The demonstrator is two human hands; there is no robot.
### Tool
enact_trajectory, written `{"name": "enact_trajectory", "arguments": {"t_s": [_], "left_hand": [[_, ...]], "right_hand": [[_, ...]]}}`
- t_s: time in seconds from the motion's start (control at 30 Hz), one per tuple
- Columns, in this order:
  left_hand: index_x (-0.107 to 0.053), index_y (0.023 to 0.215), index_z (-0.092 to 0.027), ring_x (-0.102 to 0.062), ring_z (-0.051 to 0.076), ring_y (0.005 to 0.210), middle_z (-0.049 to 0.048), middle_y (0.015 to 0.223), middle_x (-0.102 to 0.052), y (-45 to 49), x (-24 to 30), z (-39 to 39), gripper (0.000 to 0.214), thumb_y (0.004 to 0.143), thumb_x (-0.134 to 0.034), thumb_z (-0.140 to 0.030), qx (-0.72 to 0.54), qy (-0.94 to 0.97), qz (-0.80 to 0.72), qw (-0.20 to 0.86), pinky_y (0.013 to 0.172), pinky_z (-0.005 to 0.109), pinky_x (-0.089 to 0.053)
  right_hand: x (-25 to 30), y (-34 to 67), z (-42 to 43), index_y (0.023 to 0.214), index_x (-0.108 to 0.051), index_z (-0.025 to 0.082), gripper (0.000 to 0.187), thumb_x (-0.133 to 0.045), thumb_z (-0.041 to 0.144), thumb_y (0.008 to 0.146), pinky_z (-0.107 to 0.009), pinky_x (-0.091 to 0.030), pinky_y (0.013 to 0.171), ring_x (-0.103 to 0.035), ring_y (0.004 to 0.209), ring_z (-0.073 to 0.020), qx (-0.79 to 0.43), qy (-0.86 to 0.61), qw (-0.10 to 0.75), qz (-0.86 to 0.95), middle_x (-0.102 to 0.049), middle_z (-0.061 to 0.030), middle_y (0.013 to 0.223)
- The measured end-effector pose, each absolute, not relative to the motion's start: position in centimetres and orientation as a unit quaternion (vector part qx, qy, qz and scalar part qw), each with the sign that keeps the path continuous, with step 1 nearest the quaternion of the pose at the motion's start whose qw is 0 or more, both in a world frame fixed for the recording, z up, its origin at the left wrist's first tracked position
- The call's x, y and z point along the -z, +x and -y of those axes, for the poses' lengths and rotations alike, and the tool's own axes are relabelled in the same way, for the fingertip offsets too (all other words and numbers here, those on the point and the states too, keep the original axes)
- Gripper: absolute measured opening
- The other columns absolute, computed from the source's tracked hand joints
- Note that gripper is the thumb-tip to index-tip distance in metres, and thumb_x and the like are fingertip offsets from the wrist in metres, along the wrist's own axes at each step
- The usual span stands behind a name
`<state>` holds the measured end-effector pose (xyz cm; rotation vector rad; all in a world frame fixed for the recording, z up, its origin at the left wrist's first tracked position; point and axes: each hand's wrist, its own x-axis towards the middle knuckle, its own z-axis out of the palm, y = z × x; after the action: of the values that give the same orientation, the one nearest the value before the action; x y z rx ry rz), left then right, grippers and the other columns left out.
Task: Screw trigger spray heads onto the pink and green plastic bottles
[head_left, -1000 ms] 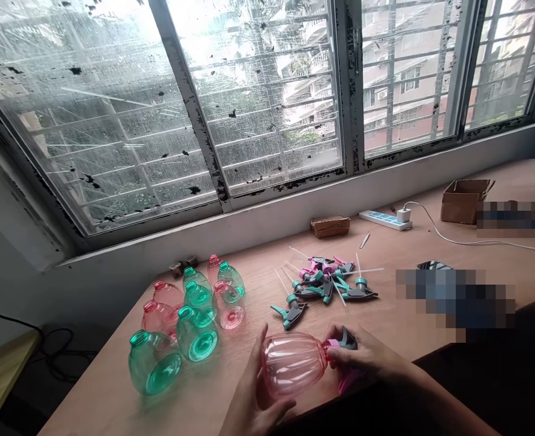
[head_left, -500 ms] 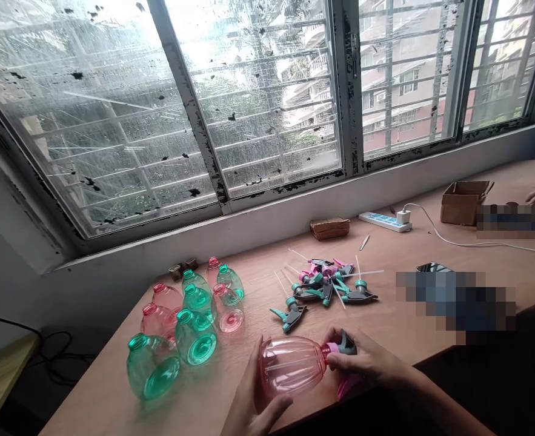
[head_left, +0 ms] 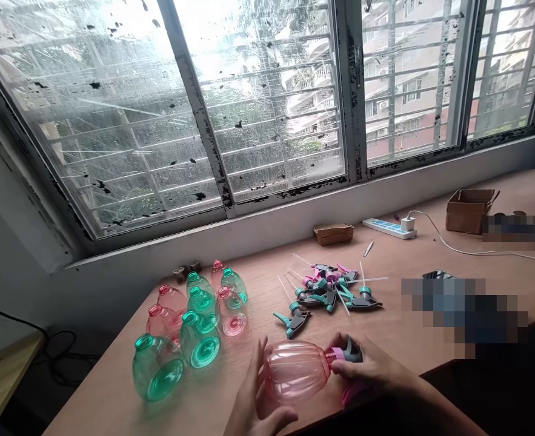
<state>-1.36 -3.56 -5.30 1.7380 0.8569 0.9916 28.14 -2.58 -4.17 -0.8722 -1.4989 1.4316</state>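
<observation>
In the head view I've got a clear red bottle (head_left: pixel 297 370) lying sideways between my hands at the near edge of the desk (head_left: pixel 94 393), neck pointing right. My right fingers (head_left: pixel 347 367) are clamped on a pink-and-grey spray head (head_left: pixel 351 350), thumb on the near side, with its pink collar at the bottle's neck. Some of the red threads show next to the collar; can't tell how far on it is. A bit of pink plastic (head_left: pixel 352 395) pokes out under that hand, mostly hidden.

My left fingers (head_left: pixel 255 364) are cupped round the base end, thumb well apart from the rest. Honestly can't tell if they're pressing on the bottle or just hanging beside it.

Off to the left there's a bunch of bottles standing close together, five green bottles (head_left: pixel 200 332) and four red ones (head_left: pixel 231 315), all with bare necks. Just beyond the bottle I'm holding sits a messy heap of spray heads (head_left: pixel 326 293), teal/grey and pink/grey, thin clear tubes sticking out every which way.

Farther back: a flattish cardboard packet (head_left: pixel 333 234), a power strip (head_left: pixel 388 228) with a white charger plugged in, and an open cardboard box (head_left: pixel 467 212). Somebody else's hand barely shows at the right edge.
</observation>
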Motion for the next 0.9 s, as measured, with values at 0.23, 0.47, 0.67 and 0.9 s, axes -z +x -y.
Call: {"name": "enact_trajectory", "arguments": {"t_s": [0.23, 0.47, 0.67, 0.9], "left_hand": [[-0.021, 0.159, -0.022, -0.02, 0.035, 0.151, 0.0108, 0.163, -0.027, -1.5, 5.1, 3.3, 0.092, 0.088, -0.064, -0.061, -0.376, 0.743, -0.39, 0.394, 0.125, 0.05, -0.01], [-0.017, 0.158, -0.036, -0.032, 0.035, 0.147, 0.0049, 0.161, -0.034, -1.6, 4.7, 3.4, 0.085, 0.091, -0.067, -0.051, -0.391, 0.732, -0.374, 0.414, 0.122, 0.05, -0.025], [-0.017, 0.158, -0.035, -0.031, 0.036, 0.147, 0.0063, 0.164, -0.026, -0.9, 4.5, 3.8, 0.088, 0.089, -0.071, -0.048, -0.415, 0.724, -0.333, 0.439, 0.121, 0.049, -0.028], [-0.023, 0.158, -0.031, -0.038, 0.037, 0.144, 0.0111, 0.158, -0.039, -1.4, 4.5, 4.0, 0.091, 0.085, -0.069, -0.06, -0.404, 0.715, -0.386, 0.42, 0.122, 0.052, -0.024]], "right_hand": [[4.5, 28.1, 2.4, 0.093, -0.062, 0.017, 0.041, -0.079, 0.051, 0.077, -0.026, -0.039, 0.065, -0.05, 0.071, -0.0149, -0.575, -0.354, 0.429, 0.6, -0.059, 0.0, 0.083], [4.7, 27.9, 2.4, 0.09, -0.063, 0.016, 0.041, -0.078, 0.052, 0.078, -0.025, -0.036, 0.062, -0.049, 0.066, -0.0137, -0.584, -0.342, 0.443, 0.588, -0.06, 0.0007, 0.077], [4.1, 27.9, 2.6, 0.089, -0.062, 0.016, 0.041, -0.08, 0.051, 0.077, -0.024, -0.036, 0.063, -0.05, 0.066, -0.0133, -0.599, -0.34, 0.438, 0.578, -0.062, 0.0006, 0.076], [3.8, 28.0, 2.9, 0.09, -0.063, 0.017, 0.04, -0.078, 0.053, 0.078, -0.026, -0.039, 0.065, -0.054, 0.069, -0.0155, -0.586, -0.35, 0.427, 0.593, -0.065, -0.0009, 0.079]]}}
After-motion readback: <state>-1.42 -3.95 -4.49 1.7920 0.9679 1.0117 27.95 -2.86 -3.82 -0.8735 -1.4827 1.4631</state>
